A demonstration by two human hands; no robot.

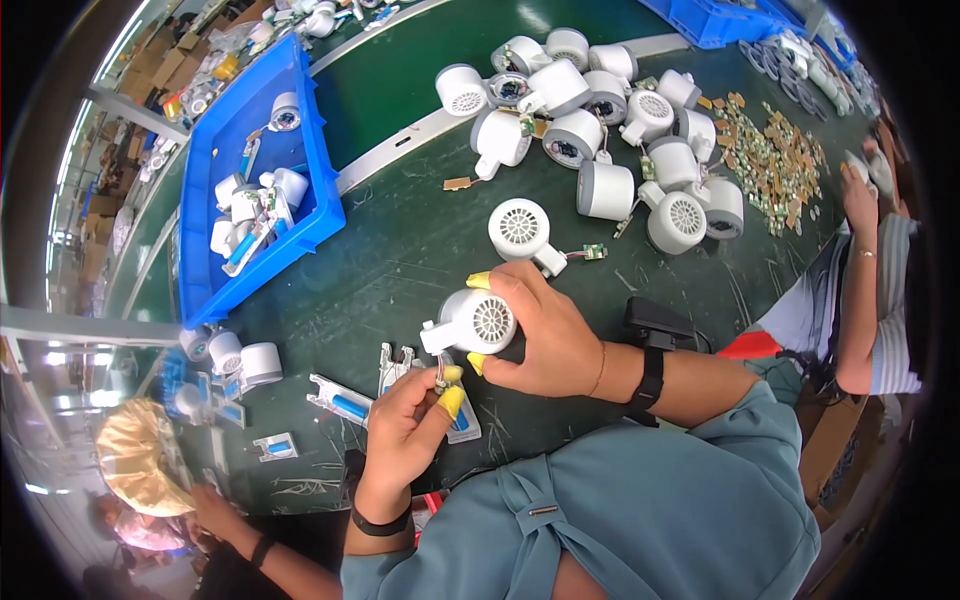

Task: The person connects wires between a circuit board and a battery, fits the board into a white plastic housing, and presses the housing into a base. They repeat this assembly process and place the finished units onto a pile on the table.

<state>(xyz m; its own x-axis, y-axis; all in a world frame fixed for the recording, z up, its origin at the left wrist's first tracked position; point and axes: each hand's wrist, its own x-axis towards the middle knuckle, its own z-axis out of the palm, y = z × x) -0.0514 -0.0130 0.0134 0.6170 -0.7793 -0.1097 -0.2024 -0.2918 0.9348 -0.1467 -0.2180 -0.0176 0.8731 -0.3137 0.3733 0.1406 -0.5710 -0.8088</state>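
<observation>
My right hand (550, 340) is wrapped round a white round fan head (464, 322) with a slotted grille and a short neck. Yellow finger covers sit on its thumb and a fingertip. Just below the neck, my left hand (398, 432) pinches something small between thumb and fingers, also in yellow covers; the fingertips hide most of it. Beyond my right hand lies another white fan head (520, 228), with a small green circuit board (594, 251) wired to its neck. White handle shells (342, 398) with blue cylindrical cells lie beside my left hand.
A blue bin (325, 215) at left holds fan heads and handle parts. Many white fan heads (605, 190) cluster at the far right, near a pile of small circuit boards (770, 160). A black box (660, 320) stands by my right wrist. Co-workers' arms (862, 270) show at both sides.
</observation>
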